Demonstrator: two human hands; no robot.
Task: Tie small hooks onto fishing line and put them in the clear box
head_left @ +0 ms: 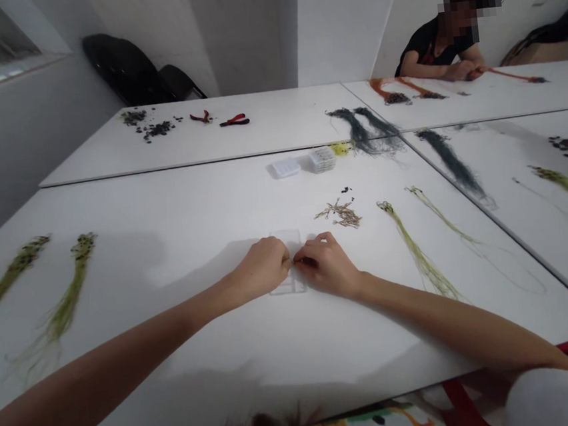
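A clear plastic compartment box (290, 286) lies flat on the white table in front of me, partly covered by my hands. My left hand (263, 265) is closed in a pinch over its left side. Facing it, my right hand (330, 267) pinches with thumb and forefinger, the fingertips almost meeting the left ones. Whatever is between the fingers is too small to make out. Just beyond the right hand is a loose pile of thin brass-coloured wire-like pieces (345, 215), with a few tiny black bits (346, 190) behind it.
Yellow-green thread bundles (80, 259) lie left and right, dark green ones (356, 129) further back. A clear case (285, 167) and a stack of cases (322, 160) stand ahead. Beyond are pliers (235, 120) and black pieces (158, 129). A person (442, 50) handles orange strands at far right.
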